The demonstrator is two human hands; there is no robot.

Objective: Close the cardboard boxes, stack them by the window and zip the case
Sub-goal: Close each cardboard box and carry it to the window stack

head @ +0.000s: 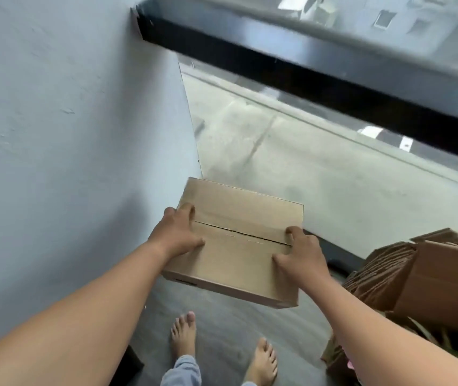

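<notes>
A closed brown cardboard box (239,243) is held up in front of me, its two top flaps meeting in a dark seam across the middle. My left hand (179,235) grips its left side, thumb on the lid and fingers curled over the edge. My right hand (301,256) grips the right side the same way, thumb near the seam. The box hangs above the floor, close to the glass window (292,162) and the corner with the wall. The case is not in view.
A pale blue wall (69,135) runs along the left. A black window frame bar (319,76) crosses above. Several open and flattened cardboard boxes (422,280) are piled at the right. My bare feet (222,349) stand on the grey floor below the box.
</notes>
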